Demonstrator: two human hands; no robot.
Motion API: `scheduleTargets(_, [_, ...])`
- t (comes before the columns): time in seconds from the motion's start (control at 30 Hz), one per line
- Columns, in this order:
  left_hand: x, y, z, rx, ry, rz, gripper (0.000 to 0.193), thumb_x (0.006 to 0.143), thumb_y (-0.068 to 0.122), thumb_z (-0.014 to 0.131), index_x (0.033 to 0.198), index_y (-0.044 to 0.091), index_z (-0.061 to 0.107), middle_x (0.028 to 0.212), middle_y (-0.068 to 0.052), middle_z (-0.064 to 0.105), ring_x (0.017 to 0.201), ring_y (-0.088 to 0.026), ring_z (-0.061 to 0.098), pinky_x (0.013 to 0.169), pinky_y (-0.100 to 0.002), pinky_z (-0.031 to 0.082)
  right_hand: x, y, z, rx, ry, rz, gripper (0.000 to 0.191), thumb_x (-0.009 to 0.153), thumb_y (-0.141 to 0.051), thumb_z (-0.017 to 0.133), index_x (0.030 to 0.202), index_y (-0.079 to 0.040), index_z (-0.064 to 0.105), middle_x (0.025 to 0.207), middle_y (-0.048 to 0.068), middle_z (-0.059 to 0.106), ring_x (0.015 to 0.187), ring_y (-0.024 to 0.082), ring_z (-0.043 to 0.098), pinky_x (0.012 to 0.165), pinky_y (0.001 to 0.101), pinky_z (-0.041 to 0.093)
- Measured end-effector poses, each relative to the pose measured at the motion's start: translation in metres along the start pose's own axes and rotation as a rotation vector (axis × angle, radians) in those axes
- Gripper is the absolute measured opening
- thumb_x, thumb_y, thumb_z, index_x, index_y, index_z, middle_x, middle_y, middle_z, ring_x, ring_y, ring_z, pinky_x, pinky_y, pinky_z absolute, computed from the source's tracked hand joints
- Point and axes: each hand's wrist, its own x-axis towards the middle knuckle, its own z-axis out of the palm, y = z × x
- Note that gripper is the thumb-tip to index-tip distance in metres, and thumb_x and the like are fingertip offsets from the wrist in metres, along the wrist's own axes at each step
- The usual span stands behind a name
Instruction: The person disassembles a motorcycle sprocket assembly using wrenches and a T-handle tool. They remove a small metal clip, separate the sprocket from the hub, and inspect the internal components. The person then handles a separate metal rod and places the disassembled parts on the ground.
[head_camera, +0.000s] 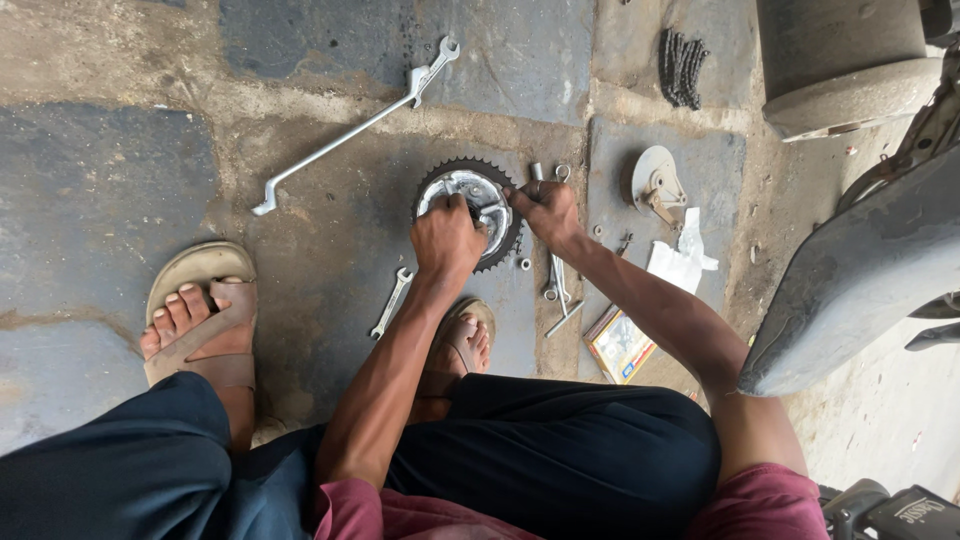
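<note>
rough concrete floor (100, 190), patched in grey and stained with oil, fills the view from above, and the person squats on it in dark trousers and tan sandals. on the floor between the feet lies a toothed sprocket hub (468, 210), a black ring of teeth around a shiny metal centre.

left hand (446, 238) is curled into a closed grip on the near side of the hub, knuckles up, fingers pressed onto the metal centre; whether it holds a small tool inside the fist i cannot tell. right hand (545, 210) is also closed, gripping the hub's right edge, with the fingers bent over the teeth and a ring showing on one finger.

around the work, tools lie scattered. a long silver double-ended wrench (350, 130) lies diagonally at the upper left, well apart from the hub. a small spanner (391, 302) lies just beside the left forearm, near the sandalled foot (465, 340). more small spanners and a few nuts (557, 290) lie under the right wrist. to the right are a round metal plate (655, 182), a crumpled white rag (683, 258) and a flat printed packet (620, 345). a coiled black chain (682, 68) lies at the top, next to a concrete cylinder (840, 65). a dusty grey vehicle part (860, 270) crowds the right edge.
</note>
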Motion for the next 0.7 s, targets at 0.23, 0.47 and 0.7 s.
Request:
scheduleTargets(0.23, [0.0,-0.004,0.006,0.028,-0.044,-0.004,0.039,0.073,0.023,0.087,0.096,-0.005,0.072,0.085,-0.022,0.073,0.058,-0.028,0.072,0.047,-0.04,0.058,-0.002,0.001,0.003,0.039,-0.02,-0.047,0.03,0.091,-0.032,0.076,0.081,-0.004,0.076,0.06,0.001,0.066,0.047,0.01,0.052,0.044,0.0353,0.044])
scheduleTargets(0.47, [-0.001,-0.004,-0.005,0.033,-0.021,-0.103,0.041,0.069,0.027,0.087,0.091,-0.004,0.072,0.08,-0.025,0.073,0.064,-0.036,0.074,0.054,-0.045,0.06,0.003,-0.005,0.006,-0.064,-0.055,-0.102,0.036,0.095,-0.032,0.075,0.079,0.001,0.076,0.06,0.005,0.065,0.05,0.012,0.053,0.048,0.0349,0.046])
scheduleTargets(0.7, [0.002,-0.007,-0.006,-0.063,-0.004,-0.155,0.028,0.074,0.028,0.081,0.083,0.002,0.073,0.075,-0.025,0.072,0.071,-0.043,0.073,0.067,-0.051,0.06,0.005,0.004,0.004,-0.1,-0.016,-0.238,0.038,0.094,-0.032,0.075,0.082,0.004,0.074,0.061,0.013,0.063,0.057,0.016,0.055,0.055,0.0385,0.048])
